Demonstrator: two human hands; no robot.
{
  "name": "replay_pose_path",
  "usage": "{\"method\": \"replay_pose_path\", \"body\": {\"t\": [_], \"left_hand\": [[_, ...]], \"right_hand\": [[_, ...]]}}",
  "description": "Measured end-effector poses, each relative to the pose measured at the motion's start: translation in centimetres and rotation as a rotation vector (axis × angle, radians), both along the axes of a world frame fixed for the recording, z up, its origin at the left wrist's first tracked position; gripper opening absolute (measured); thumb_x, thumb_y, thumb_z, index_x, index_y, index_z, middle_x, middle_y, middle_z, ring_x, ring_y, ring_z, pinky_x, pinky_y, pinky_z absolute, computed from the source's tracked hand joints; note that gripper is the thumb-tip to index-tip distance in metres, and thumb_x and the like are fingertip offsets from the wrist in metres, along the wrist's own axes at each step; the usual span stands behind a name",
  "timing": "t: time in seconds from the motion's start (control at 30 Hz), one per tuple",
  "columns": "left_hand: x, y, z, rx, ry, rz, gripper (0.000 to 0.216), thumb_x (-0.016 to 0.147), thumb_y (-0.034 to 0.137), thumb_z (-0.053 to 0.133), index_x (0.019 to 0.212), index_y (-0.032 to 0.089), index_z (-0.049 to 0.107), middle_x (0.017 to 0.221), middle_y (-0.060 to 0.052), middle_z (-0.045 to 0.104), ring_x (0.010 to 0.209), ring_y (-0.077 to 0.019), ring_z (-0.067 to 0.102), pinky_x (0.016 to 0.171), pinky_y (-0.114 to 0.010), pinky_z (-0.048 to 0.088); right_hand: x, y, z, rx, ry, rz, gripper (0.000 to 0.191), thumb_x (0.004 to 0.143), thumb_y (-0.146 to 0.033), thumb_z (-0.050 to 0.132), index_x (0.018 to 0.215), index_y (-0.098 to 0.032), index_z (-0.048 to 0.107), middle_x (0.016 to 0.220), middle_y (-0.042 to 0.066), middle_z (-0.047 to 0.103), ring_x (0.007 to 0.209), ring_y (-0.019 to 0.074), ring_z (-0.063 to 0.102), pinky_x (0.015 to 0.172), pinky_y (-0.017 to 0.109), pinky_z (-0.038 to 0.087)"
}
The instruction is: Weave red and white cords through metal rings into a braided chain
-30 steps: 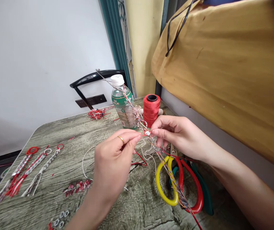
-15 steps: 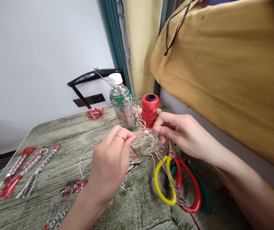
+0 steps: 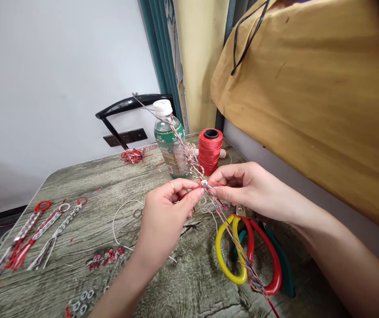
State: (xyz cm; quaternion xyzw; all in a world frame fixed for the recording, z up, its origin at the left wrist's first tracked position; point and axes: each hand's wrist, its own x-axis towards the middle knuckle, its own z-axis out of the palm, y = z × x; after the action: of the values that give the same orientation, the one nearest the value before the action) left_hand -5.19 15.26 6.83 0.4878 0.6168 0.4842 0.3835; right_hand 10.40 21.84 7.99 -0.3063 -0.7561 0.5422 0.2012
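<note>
In the head view my left hand point(image 3: 172, 207) and my right hand point(image 3: 245, 187) meet over the table at a small white knot point(image 3: 204, 183) on a bundle of thin cords point(image 3: 224, 216). Red cord runs through the fingertips of both hands, which are pinched together close to either side of the knot. Above it the bundle passes a looped tuft point(image 3: 189, 153) and stretches up across a plastic bottle point(image 3: 172, 152) with a white cap. Its lower end hangs over the scissors point(image 3: 247, 251), which have one yellow and one red handle.
A red thread spool point(image 3: 210, 152) stands behind my right hand. Braided keychains point(image 3: 56, 221) with rings lie at the left, near red beads point(image 3: 106, 258) and metal nuts point(image 3: 83, 300). A thread tangle point(image 3: 132, 155) and a black chair point(image 3: 126, 106) are at the back.
Both hands have come closer together at the knot. My left hand has moved right, its fingertips now at the knot rather than pulling the red cord out to the left.
</note>
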Motion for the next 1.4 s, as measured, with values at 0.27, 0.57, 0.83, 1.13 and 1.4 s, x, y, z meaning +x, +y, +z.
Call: {"method": "replay_pose_path", "body": {"t": [0.27,0.57,0.83,1.13,1.4], "left_hand": [[-0.4,-0.4,-0.4,0.058,-0.089,-0.065,0.005,0.073,0.021,0.061,0.07,0.017,0.06,0.071,0.003,0.056,0.047,-0.0052,0.045,0.042,-0.018,0.039],[-0.7,-0.5,-0.6,0.079,-0.104,-0.076,0.006,0.075,0.017,0.058,0.069,0.016,0.058,0.068,0.002,0.06,0.051,-0.0064,0.049,0.051,-0.02,0.042],[-0.7,-0.5,-0.9,0.105,-0.104,-0.021,0.004,0.074,0.015,0.058,0.071,0.016,0.059,0.062,0.004,0.059,0.05,-0.0053,0.051,0.05,-0.017,0.043],[-0.2,-0.3,-1.4,-0.028,-0.214,-0.092,0.005,0.073,0.018,0.06,0.068,0.016,0.06,0.056,0.003,0.063,0.049,-0.0068,0.054,0.05,-0.017,0.045],[-0.2,-0.2,-1.0,-0.081,-0.172,-0.093,0.005,0.071,0.019,0.061,0.068,0.015,0.061,0.056,0.003,0.06,0.048,-0.006,0.051,0.048,-0.017,0.042]], "right_hand": [[0.2,-0.1,0.2,0.165,-0.089,-0.03,0.018,0.083,-0.027,0.047,0.069,-0.016,0.048,0.062,-0.003,0.045,0.055,0.0078,0.038,0.05,0.021,0.029],[0.2,-0.5,0.6,0.502,-0.28,-0.189,0.014,0.08,-0.021,0.049,0.067,-0.018,0.046,0.054,-0.005,0.043,0.05,0.008,0.034,0.047,0.022,0.023],[0.3,-0.2,0.1,0.448,-0.264,-0.183,0.016,0.08,-0.024,0.05,0.065,-0.019,0.048,0.054,-0.004,0.044,0.05,0.0083,0.035,0.046,0.023,0.024],[0.2,0.6,-0.7,0.062,-0.144,0.11,0.022,0.08,-0.028,0.048,0.061,-0.017,0.05,0.057,-0.003,0.044,0.051,0.0082,0.038,0.047,0.022,0.028],[1.0,0.9,-0.2,0.033,-0.18,0.13,0.02,0.079,-0.031,0.05,0.068,-0.016,0.058,0.059,-0.003,0.048,0.051,0.0083,0.039,0.046,0.022,0.029]]}}
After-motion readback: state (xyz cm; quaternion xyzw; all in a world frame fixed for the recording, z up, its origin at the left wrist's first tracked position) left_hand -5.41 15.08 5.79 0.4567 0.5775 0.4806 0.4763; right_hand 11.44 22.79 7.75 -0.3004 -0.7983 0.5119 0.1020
